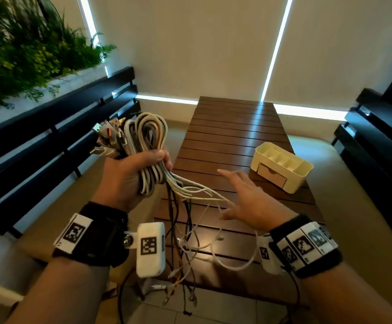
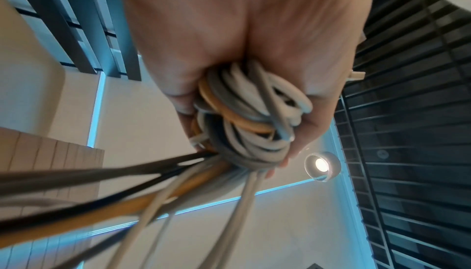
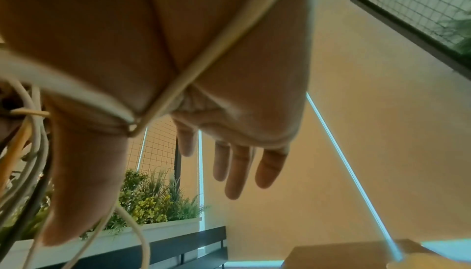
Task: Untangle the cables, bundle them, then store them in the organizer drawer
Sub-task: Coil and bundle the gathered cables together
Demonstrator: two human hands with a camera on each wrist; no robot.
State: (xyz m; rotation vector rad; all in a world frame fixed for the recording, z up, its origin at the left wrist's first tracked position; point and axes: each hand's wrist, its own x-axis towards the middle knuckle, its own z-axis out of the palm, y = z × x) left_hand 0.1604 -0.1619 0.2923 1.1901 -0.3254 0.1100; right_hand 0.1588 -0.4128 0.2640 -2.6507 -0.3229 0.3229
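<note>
Cables (image 1: 143,148) are gripped as a half-wound coil in the left hand (image 1: 129,176), above the surface's near left corner; loose tails hang untidied. One strand is draped over the flat, spread right hand (image 1: 244,202), shown only by the right wrist view. Organizer drawer (image 1: 272,175), at the right edge, is judged closed, storage pending.

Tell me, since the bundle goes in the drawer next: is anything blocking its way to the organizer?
No object stands between the cable bundle in the left hand and the organizer. Its drawer is closed, though, and loose cable tails hang down, some draped over the open right hand.
</note>
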